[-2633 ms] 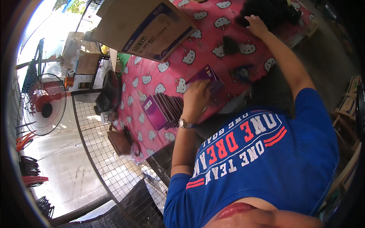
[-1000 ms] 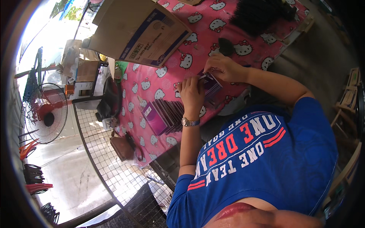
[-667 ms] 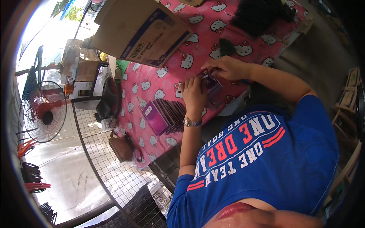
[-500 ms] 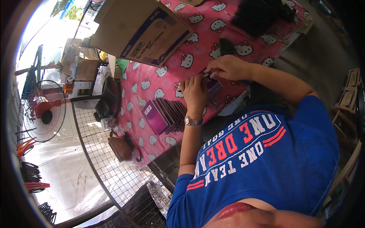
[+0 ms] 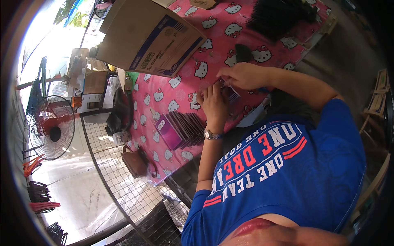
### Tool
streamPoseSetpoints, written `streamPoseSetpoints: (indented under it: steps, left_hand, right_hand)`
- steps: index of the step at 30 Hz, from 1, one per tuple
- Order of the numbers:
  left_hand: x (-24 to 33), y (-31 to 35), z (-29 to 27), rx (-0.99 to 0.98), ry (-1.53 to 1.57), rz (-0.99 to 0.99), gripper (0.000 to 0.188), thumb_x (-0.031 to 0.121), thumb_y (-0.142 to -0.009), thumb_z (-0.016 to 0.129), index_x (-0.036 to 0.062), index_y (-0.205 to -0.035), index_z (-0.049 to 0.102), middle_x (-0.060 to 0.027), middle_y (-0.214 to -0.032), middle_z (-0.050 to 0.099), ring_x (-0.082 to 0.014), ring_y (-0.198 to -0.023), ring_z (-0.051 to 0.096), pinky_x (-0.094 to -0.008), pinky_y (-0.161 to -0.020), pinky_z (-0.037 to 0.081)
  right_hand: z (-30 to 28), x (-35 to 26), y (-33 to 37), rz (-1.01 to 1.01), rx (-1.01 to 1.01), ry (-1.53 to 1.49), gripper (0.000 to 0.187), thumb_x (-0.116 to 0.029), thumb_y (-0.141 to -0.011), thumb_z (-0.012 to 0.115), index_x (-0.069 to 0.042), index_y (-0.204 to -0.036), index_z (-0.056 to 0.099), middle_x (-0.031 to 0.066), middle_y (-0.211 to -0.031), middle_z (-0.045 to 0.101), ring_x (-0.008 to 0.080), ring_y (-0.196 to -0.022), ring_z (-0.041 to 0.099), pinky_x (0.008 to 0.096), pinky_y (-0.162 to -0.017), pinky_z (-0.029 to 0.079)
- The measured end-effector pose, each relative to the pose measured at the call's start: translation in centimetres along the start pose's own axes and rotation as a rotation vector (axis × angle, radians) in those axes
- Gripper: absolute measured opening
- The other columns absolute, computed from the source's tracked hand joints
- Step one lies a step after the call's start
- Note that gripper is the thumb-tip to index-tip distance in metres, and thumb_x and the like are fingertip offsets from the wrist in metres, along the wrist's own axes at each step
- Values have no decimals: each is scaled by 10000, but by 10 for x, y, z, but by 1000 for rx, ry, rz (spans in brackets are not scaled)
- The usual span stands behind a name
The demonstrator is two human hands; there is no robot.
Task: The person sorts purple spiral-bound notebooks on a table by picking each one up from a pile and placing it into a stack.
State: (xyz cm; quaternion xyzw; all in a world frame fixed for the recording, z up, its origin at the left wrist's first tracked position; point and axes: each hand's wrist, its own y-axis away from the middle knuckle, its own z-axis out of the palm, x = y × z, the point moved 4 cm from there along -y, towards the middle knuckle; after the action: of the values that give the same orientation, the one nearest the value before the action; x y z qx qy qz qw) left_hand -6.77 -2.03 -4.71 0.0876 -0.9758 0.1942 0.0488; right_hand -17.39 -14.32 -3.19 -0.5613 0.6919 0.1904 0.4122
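My left hand (image 5: pixel 214 102), with a watch on its wrist, lies with curled fingers over the left side of a purple booklet (image 5: pixel 234 96) on the table. From the right, my right hand (image 5: pixel 245 76) reaches to the booklet's far edge, its fingers pinched together there. What lies between those fingertips is too small to make out. Left of my left wrist, a fanned row of purple-covered booklets (image 5: pixel 170 132) shows dark, toothed edges. My hands partly hide the booklet between them.
A pink patterned cloth covers the table (image 5: pixel 160 106). An open cardboard box (image 5: pixel 154 41) stands at the far left, a black bristly pile (image 5: pixel 281 18) at the far right. A dark green piece (image 5: pixel 243 53) lies beyond my right hand. A brown bag (image 5: pixel 134 162) sits at the left edge.
The whole view has shifted slightly. My right fingertips have moved a little left and nearer my left hand, along the booklet's far edge. My left hand stays on the booklet.
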Motion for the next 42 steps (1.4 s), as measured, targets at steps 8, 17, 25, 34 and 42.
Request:
streamPoseSetpoints:
  steps: [8,17,25,34,42]
  left_hand:
    - [-7,-1,0,-50,154,31,236,224,-869,619,92,-1062,585,-95,-1025,626,-289,-1031,566,-501,-1024,302]
    - [-29,16,-7,102,90,-41,292,222,-794,728,83,-1028,622,-103,-1013,595,-340,-1035,513,-464,-902,395]
    - [-14,6,-4,81,215,-60,342,192,-745,773,66,-1014,603,-119,-989,588,-351,-991,511,-457,-884,403]
    - [-50,9,-9,109,277,-84,355,101,-722,741,54,-1039,587,-134,-1013,583,-340,-992,528,-432,-852,439]
    - [-60,11,-9,-16,464,-241,300,84,-750,723,29,-1009,582,-144,-994,590,-348,-969,551,-421,-840,456]
  right_hand:
    - [-7,126,-26,-15,-2,74,494,-224,-833,674,-74,-1260,475,190,-1093,635,356,-980,630,439,-828,493]
    - [-10,37,-42,55,-464,-885,447,-177,-711,721,-37,-1130,656,113,-1103,673,210,-1089,615,347,-975,458]
    - [-5,48,-31,153,-515,-495,522,-141,-709,696,-15,-1209,620,84,-1214,618,175,-1135,558,317,-982,426]
    - [-10,45,-45,228,-399,-685,533,-71,-667,677,-22,-1195,620,64,-1172,624,153,-1084,564,302,-912,455]
    - [8,36,-58,9,-558,-867,529,-131,-711,690,-4,-1218,606,89,-1177,632,164,-1070,591,308,-914,459]
